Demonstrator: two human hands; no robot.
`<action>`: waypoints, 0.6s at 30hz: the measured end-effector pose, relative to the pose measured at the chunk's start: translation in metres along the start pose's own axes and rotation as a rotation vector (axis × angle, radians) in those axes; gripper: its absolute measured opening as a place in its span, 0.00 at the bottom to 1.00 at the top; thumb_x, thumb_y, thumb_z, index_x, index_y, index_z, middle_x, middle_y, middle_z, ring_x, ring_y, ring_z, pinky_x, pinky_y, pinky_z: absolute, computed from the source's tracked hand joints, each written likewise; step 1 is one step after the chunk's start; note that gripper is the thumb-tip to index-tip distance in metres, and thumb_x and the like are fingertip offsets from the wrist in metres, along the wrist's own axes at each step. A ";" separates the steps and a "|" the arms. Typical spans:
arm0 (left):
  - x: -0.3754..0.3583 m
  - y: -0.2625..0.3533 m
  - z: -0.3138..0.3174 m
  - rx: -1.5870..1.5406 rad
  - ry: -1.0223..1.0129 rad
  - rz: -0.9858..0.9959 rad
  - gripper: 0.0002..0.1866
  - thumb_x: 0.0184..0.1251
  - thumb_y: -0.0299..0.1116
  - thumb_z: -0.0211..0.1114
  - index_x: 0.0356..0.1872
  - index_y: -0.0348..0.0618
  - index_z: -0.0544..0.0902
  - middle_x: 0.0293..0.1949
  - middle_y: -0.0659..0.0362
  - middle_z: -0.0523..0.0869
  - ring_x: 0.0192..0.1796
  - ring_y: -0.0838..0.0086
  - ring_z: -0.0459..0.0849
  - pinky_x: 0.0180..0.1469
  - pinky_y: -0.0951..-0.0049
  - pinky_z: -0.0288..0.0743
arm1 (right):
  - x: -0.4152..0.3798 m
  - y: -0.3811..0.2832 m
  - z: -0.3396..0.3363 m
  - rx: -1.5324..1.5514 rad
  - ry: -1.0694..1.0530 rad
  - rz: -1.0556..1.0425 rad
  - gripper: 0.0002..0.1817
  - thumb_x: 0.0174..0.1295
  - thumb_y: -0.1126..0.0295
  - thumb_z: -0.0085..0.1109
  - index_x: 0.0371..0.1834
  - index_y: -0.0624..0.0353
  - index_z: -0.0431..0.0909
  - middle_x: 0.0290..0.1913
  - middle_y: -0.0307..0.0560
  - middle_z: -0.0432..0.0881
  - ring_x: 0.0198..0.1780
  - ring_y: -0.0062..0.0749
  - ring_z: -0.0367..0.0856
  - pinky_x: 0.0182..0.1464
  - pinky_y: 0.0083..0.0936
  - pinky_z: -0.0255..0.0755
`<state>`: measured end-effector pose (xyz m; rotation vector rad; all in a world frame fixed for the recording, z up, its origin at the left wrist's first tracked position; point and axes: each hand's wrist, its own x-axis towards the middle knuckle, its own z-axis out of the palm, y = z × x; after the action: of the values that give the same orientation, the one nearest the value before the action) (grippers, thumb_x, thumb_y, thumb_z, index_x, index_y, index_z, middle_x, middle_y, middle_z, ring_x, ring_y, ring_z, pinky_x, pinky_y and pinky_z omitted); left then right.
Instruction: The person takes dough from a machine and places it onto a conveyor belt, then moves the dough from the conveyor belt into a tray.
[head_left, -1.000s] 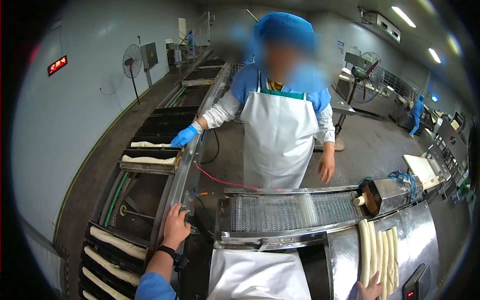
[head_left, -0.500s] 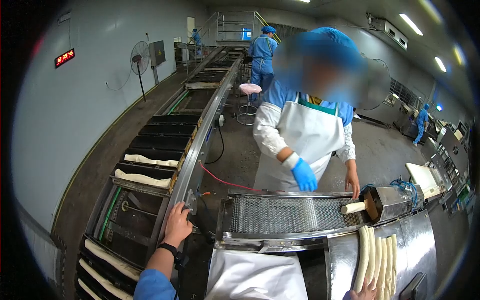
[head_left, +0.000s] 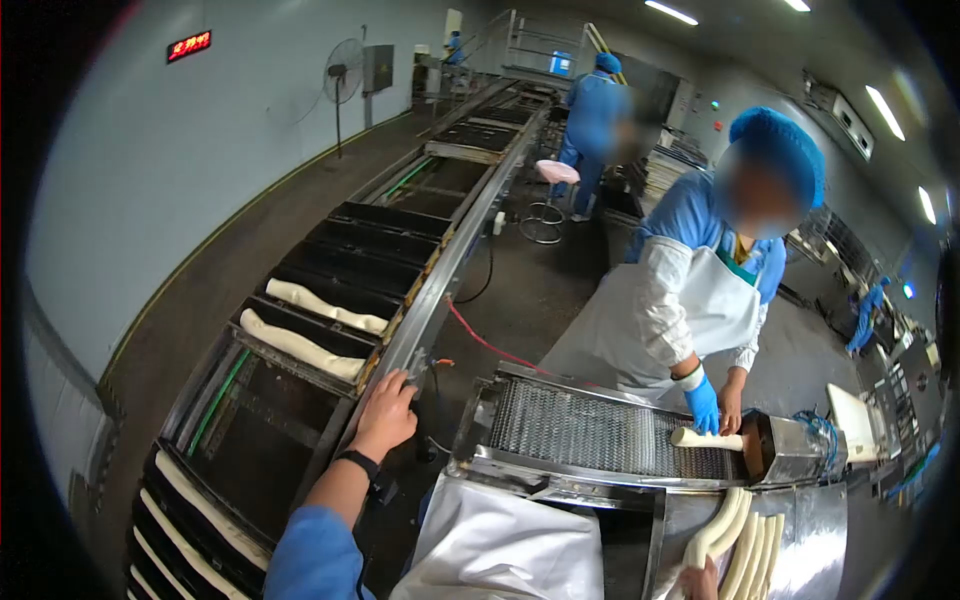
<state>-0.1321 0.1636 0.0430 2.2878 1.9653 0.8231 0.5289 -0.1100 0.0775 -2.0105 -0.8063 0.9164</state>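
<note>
My left hand rests on the metal side rail of the long tray conveyor, its fingers bent over the edge. At the bottom right, my right hand is closed on the lower end of a dough strip. Several thinner dough strips lie side by side just right of it on the steel table. Two dough pieces sit in black trays left of my left hand, and longer strips fill the trays at the lower left.
Across the mesh belt, a co-worker in a white apron has both hands near a dough piece coming from a metal housing. Farther back are another person, a pink-topped stool and a fan.
The view has turned. My right hand has taken hold of a dough strip, whose lower end now bends left. The co-worker has leaned over the belt, both hands by the dough piece.
</note>
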 end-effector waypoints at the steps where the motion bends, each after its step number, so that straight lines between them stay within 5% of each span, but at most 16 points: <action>1: 0.000 -0.001 0.002 -0.007 0.018 0.019 0.23 0.54 0.25 0.65 0.55 0.36 0.84 0.69 0.45 0.75 0.76 0.51 0.66 0.77 0.55 0.63 | -0.008 -0.060 0.026 0.181 -0.031 0.033 0.20 0.58 0.67 0.61 0.51 0.68 0.79 0.36 0.51 0.81 0.39 0.38 0.79 0.41 0.35 0.74; 6: 0.000 0.000 -0.001 -0.026 0.036 0.012 0.21 0.56 0.26 0.64 0.54 0.36 0.84 0.67 0.45 0.76 0.75 0.51 0.68 0.77 0.55 0.63 | 0.003 -0.244 0.070 0.226 -0.177 -0.272 0.24 0.56 0.65 0.59 0.54 0.70 0.79 0.36 0.56 0.85 0.35 0.41 0.84 0.35 0.32 0.78; 10: 0.001 0.003 -0.005 -0.057 0.015 -0.012 0.22 0.56 0.26 0.64 0.55 0.36 0.83 0.69 0.45 0.75 0.75 0.53 0.68 0.77 0.55 0.65 | -0.013 -0.381 0.114 0.054 -0.368 -0.750 0.26 0.57 0.64 0.58 0.55 0.72 0.78 0.38 0.61 0.86 0.33 0.46 0.87 0.34 0.32 0.80; 11: 0.001 0.003 -0.004 -0.058 0.017 -0.016 0.22 0.56 0.26 0.64 0.55 0.36 0.83 0.69 0.45 0.75 0.75 0.53 0.68 0.77 0.55 0.65 | -0.031 -0.414 0.132 0.370 -0.428 -0.465 0.29 0.60 0.59 0.56 0.54 0.76 0.77 0.40 0.69 0.86 0.34 0.54 0.89 0.36 0.39 0.85; 13: 0.001 0.001 -0.001 -0.054 0.029 -0.001 0.22 0.56 0.26 0.64 0.55 0.36 0.83 0.69 0.45 0.75 0.75 0.52 0.69 0.76 0.55 0.65 | -0.044 -0.454 0.179 0.610 -0.873 -0.483 0.35 0.66 0.53 0.50 0.63 0.77 0.73 0.47 0.72 0.85 0.38 0.56 0.89 0.38 0.47 0.87; 15: -0.001 0.000 0.000 -0.064 0.022 -0.014 0.22 0.56 0.26 0.64 0.55 0.36 0.83 0.69 0.45 0.75 0.75 0.53 0.69 0.76 0.55 0.65 | -0.071 -0.491 0.230 0.656 -1.204 -0.567 0.43 0.66 0.52 0.52 0.80 0.70 0.57 0.67 0.65 0.75 0.65 0.49 0.80 0.60 0.42 0.81; 16: 0.000 0.000 0.000 -0.073 0.020 -0.020 0.22 0.57 0.26 0.64 0.55 0.36 0.83 0.69 0.45 0.75 0.75 0.53 0.68 0.76 0.55 0.65 | -0.066 -0.495 0.249 0.708 -1.265 -0.634 0.44 0.65 0.54 0.54 0.80 0.70 0.55 0.72 0.67 0.70 0.70 0.51 0.74 0.72 0.43 0.70; 18: -0.001 0.003 -0.004 -0.072 0.008 -0.024 0.22 0.57 0.26 0.64 0.56 0.36 0.83 0.69 0.46 0.75 0.75 0.54 0.68 0.76 0.56 0.65 | -0.064 -0.494 0.263 0.690 -1.317 -0.696 0.48 0.63 0.56 0.61 0.81 0.70 0.52 0.75 0.68 0.65 0.74 0.56 0.69 0.77 0.44 0.63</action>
<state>-0.1309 0.1613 0.0468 2.2203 1.9295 0.8871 0.1709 0.1889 0.3938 -0.2747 -1.4360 1.7123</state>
